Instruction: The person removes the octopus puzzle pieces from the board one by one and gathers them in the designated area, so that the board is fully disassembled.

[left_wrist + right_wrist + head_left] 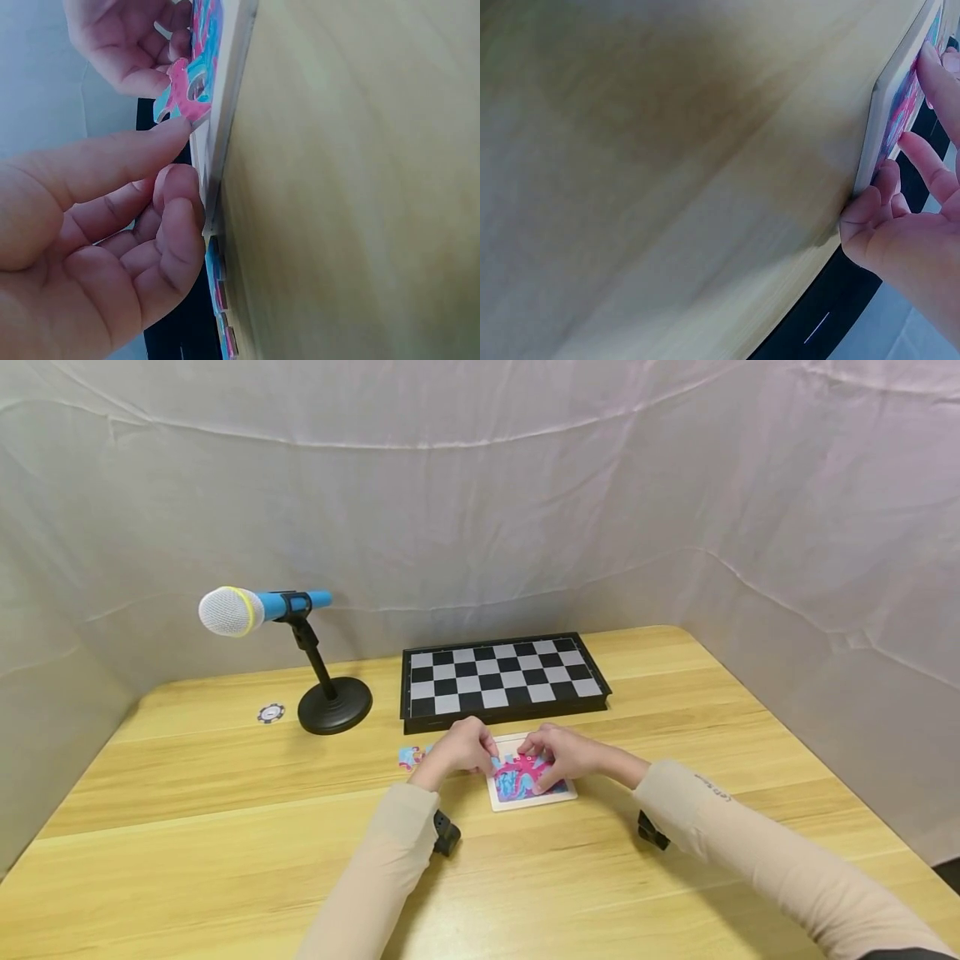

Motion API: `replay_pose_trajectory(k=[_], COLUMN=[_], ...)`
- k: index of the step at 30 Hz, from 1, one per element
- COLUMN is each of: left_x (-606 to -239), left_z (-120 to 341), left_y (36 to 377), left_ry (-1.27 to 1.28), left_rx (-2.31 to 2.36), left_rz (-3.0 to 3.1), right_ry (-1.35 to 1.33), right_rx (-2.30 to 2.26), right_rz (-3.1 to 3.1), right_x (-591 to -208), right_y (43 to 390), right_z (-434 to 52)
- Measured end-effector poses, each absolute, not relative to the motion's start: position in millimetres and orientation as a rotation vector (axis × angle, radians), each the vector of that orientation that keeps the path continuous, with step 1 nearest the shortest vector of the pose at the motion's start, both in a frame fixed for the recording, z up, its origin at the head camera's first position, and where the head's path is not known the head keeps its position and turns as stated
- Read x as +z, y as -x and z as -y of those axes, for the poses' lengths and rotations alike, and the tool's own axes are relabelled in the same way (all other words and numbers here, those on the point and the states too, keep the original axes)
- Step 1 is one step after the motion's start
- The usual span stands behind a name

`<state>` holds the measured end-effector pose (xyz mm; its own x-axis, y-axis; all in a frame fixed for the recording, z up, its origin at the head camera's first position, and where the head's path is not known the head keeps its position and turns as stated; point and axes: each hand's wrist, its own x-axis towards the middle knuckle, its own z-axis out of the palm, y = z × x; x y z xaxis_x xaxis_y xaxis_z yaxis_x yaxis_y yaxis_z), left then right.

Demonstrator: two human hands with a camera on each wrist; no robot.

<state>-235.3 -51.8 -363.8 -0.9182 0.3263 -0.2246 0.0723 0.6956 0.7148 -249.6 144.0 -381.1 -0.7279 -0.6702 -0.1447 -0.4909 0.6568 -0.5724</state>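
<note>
Puzzle of flat pink and blue pieces (pixel 513 785), set in a shallow pale rectangular tray (pixel 519 806) on the light wood-grain surface (pixel 300 877), beneath two hands. Left hand (pixel 459 747): thumb and fingers pinching one pink and light-blue puzzle piece (pixel 180 88), tilted up over the tray's left part. Right hand (pixel 567 753): loosely spread, thumb and forefinger apart, tips on the puzzle's face, other fingers curled at the tray's edge; nothing gripped. Loose pink and blue pieces (pixel 408 757): flat, just left of the tray. Black-and-white chequered board in black frame (pixel 501 677): just behind the tray. Blue microphone with white mesh head and yellow ring (pixel 272 605): mounted on black round-based stand (pixel 335 708), rear left. White disc with dark edge marks (pixel 271 713): flat, left of the stand.
</note>
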Motion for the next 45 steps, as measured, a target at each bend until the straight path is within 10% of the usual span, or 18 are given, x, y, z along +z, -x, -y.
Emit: replay_pose_trajectory(k=[45], left_x=[-363.0], left_z=[73.9], left_y=[234.1], left_ry=[-0.231], left_rx=[1.264], left_rz=[-2.513], right_ry=[0.899], right_rx=[-0.763], right_rz=[-2.518], right_x=[-381.2], right_y=[249.7], right_z=[-144.4])
